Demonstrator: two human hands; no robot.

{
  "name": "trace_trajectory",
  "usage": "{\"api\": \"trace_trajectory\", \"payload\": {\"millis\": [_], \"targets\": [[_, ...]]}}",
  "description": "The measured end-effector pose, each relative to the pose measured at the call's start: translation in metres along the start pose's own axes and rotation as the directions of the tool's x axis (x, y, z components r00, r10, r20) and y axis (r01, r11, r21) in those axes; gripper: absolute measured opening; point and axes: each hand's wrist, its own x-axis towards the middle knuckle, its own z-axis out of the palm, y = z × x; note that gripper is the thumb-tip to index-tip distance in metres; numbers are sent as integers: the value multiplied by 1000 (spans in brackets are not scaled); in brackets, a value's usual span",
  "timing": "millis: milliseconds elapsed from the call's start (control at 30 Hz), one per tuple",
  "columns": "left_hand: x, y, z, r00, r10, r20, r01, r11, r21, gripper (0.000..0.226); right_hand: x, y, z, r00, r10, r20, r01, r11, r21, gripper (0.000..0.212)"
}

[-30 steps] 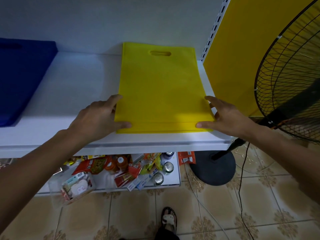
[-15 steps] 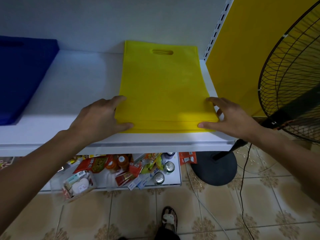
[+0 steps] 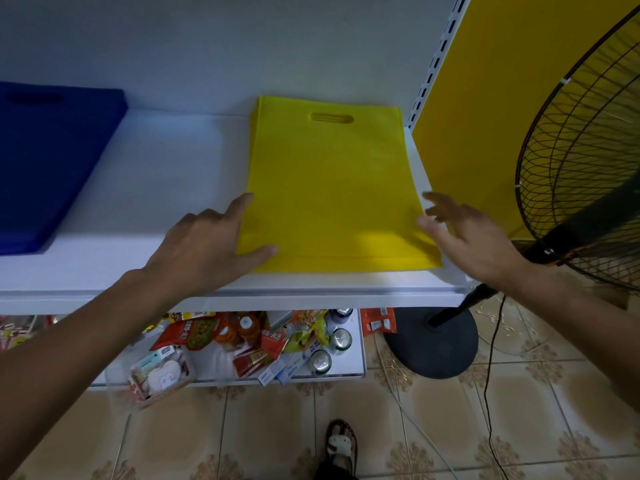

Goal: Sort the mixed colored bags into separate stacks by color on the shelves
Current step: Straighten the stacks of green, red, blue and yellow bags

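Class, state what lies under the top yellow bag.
Under the top yellow bag, edges of more yellow bags show at its left, on the white shelf. Their number is hidden.

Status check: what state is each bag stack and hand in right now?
Yellow non-woven bag stack: flat on the white metal shelf, handle cutout rearward.
Blue non-woven bag stack: flat, shelf's left end.
Left hand: open, thumb on yellow stack's near-left corner.
Right hand: open, blurred beside stack's right edge; contact unclear.

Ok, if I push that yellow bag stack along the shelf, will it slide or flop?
The yellow bags lie thin and flat, so they would probably droop if lifted by one edge. The shelf looks smooth, so a push likely slides them.
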Motion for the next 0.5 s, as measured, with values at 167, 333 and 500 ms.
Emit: {"api": "trace_trajectory", "payload": {"millis": [167, 333, 500], "targets": [[30, 3, -2, 977, -185, 103, 206, 942, -265, 87, 73, 9, 3, 960, 258, 108, -277, 929, 244, 72], [67, -6, 11, 912, -379, 153, 402, 762, -508, 82, 123, 7, 12, 937, 340, 77, -348, 900, 263, 70], [87, -10, 8, 918, -374, 130, 377, 725, -577, 95, 152, 6, 17, 943, 328, 55, -332, 917, 219, 71]]}}
